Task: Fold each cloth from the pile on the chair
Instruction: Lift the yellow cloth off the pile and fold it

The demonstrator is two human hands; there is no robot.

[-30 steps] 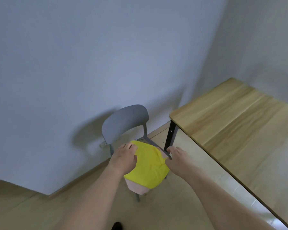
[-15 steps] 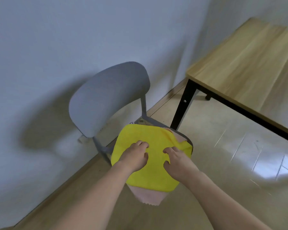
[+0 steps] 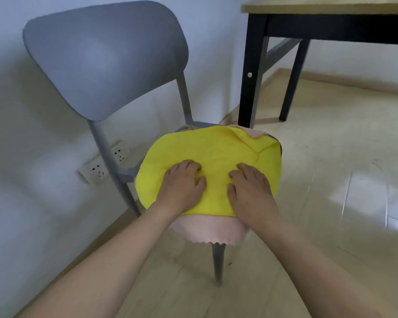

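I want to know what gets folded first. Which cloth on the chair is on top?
The yellow cloth is on top, under both hands. The pink cloth lies beneath it, peeking out at the front edge and far corner.

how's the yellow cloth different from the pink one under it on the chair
The yellow cloth lies on top, almost fully visible; the pink cloth shows only at the front edge and back corner. Both hands, left hand and right hand, press on the yellow one, not the pink. The pink cloth's front edge overhangs the seat. Both lie spread on the chair.
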